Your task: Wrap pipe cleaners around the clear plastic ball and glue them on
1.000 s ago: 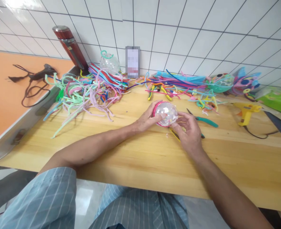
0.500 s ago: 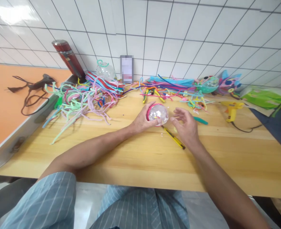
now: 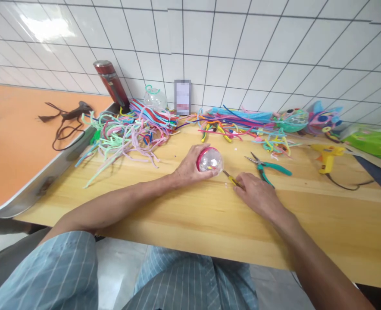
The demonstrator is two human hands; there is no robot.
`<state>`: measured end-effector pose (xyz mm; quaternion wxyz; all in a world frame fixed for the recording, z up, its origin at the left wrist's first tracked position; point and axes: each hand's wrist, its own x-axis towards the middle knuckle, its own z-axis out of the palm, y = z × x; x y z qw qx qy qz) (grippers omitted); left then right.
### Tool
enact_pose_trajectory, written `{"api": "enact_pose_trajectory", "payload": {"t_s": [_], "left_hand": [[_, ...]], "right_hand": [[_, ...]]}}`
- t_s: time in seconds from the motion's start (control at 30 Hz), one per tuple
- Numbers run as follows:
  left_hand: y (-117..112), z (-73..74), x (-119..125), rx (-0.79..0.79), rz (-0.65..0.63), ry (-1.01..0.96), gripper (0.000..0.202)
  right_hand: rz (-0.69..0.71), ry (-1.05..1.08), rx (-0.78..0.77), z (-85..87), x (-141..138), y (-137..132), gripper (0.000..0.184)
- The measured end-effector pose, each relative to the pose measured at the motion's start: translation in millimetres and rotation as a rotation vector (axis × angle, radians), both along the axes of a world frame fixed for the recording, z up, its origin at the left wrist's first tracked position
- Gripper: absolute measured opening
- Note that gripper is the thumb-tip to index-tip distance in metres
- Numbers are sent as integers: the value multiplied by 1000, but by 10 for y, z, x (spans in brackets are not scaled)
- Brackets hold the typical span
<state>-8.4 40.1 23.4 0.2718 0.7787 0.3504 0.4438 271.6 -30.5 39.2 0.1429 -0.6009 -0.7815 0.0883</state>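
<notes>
A clear plastic ball [image 3: 212,160] with a pink-red band round its left side sits in my left hand [image 3: 190,165], whose thumb and fingers wrap it just above the table. My right hand [image 3: 257,191] is closed over a yellow utility knife [image 3: 233,180]; the knife's tip points up and left, close to the ball's lower right edge. Just beyond my right hand lie teal-handled pliers [image 3: 264,166] with their jaws and handles apart. Small pale scraps [image 3: 226,185] lie on the wood under the knife tip.
Pipe cleaners [image 3: 126,133] are heaped at the left, with more bundles [image 3: 242,116] along the wall. Yellow-black pliers [image 3: 217,129], a phone [image 3: 182,97], a red thermos [image 3: 112,85] and decorated balls [image 3: 292,119] stand behind. A yellow glue gun [image 3: 326,157] with a cord lies right.
My right hand has moved down from beside the ball and taken hold of the utility knife, uncovering the teal pliers. My left hand keeps the ball. The view has shifted a little.
</notes>
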Motion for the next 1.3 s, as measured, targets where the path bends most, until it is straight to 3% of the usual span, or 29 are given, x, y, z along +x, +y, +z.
{"api": "enact_pose_trajectory", "payload": {"t_s": [0.23,0.43,0.57,0.7,0.87,1.07,1.3], "left_hand": [[-21,-143,51,61,-20,-62,93],[-30,-140,84,2,-50,-96,95],[-57,-79,89,39,-71,-87,88],[-84,-49,77,58,-52,-93,84],[-105,-39,52,-39,-32,-110,85],[-98,-33,20,-9,-79,-97,87],[-65,-97,33,97,-90,-123,89]], "right_hand": [[-7,37,8,-15,89,-30,7],[-199,462,33,76,188,-68,16],[-169,604,22,129,105,-141,13],[-83,439,44,258,-29,-161,27],[67,231,151,394,-178,-88,34],[179,157,223,305,-338,-54,35],[281,6,361,224,-332,-63,34]]}}
